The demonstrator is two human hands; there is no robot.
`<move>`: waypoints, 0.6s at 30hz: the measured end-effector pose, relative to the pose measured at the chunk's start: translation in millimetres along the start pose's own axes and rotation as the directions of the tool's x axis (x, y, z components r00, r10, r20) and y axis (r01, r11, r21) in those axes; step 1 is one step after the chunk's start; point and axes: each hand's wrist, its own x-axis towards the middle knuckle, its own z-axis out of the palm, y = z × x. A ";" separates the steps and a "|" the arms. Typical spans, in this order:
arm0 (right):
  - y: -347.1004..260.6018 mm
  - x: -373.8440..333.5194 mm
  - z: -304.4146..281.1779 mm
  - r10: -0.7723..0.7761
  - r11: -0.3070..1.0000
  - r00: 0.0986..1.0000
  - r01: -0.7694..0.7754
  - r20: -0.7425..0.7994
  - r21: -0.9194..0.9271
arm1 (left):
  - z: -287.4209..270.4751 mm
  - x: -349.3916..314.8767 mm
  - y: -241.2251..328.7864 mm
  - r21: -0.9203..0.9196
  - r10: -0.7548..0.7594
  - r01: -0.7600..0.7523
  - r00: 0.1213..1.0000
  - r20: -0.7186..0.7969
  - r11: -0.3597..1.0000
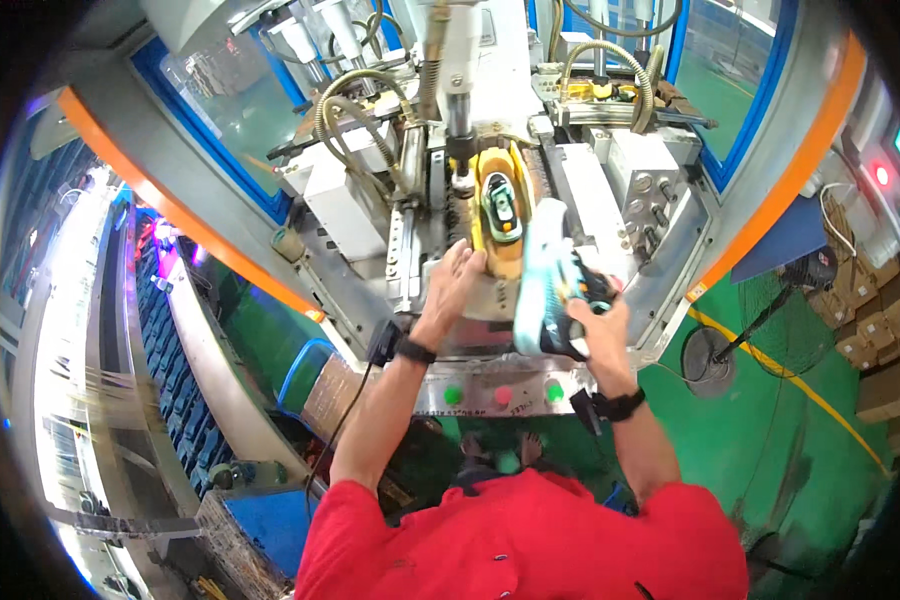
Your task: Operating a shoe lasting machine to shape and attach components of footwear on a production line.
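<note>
The shoe [543, 290] is in my right hand [602, 325], fingers closed around its dark upper, its pale sole turned left. I hold it above the machine's front edge, to the right of the yellow mould [503, 264]. My left hand [454, 283] is unclenched and holds nothing, near the mould's lower left corner; whether it touches, I can't tell. A second shoe [501, 208] sits in the mould, beside the ram [460, 110]. Along the machine's front edge [530, 403] are two green buttons [453, 394] and a red one [503, 396].
</note>
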 end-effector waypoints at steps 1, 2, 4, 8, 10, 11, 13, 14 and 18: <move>5.6 4.6 -17.7 -0.067 0.997 0.996 0.064 -0.059 -0.042 | 5.1 29.4 -4.8 0.058 -0.046 0.046 0.999 0.008 0.997; -7.3 2.0 -17.7 -0.091 0.995 0.993 0.087 -0.075 -0.048 | -9.5 72.8 -55.2 0.144 -0.003 0.014 0.997 -0.075 0.989; -27.4 2.8 -45.4 -0.163 0.977 0.969 0.133 -0.186 -0.166 | 12.9 124.7 -68.3 0.379 -0.007 0.059 0.991 -0.136 0.923; -59.1 -0.5 -61.4 -0.205 0.960 0.922 0.125 -0.329 -0.250 | 19.0 202.8 -117.0 0.539 -0.035 0.147 0.977 -0.213 0.829; -62.3 -1.4 -68.2 -0.234 0.943 0.885 0.107 -0.402 -0.314 | 35.9 229.2 -126.3 0.569 -0.053 0.183 0.970 -0.237 0.802; -59.5 -1.8 -73.8 -0.256 0.928 0.863 0.093 -0.434 -0.362 | 40.2 238.9 -125.5 0.578 -0.111 0.221 0.969 -0.218 0.786; -57.7 -0.6 -72.8 -0.272 0.888 0.848 0.040 -0.455 -0.458 | 38.3 249.6 -135.7 0.593 -0.129 0.265 0.956 -0.262 0.760; -59.2 7.9 -66.0 -0.286 0.885 0.860 0.069 -0.422 -0.460 | 33.9 252.1 -139.7 0.552 -0.122 0.293 0.938 -0.324 0.780; -63.4 82.5 -55.2 -0.375 0.783 0.894 0.165 -0.244 -0.600 | -5.1 227.9 -130.5 -0.167 -0.340 0.320 0.934 -0.109 0.933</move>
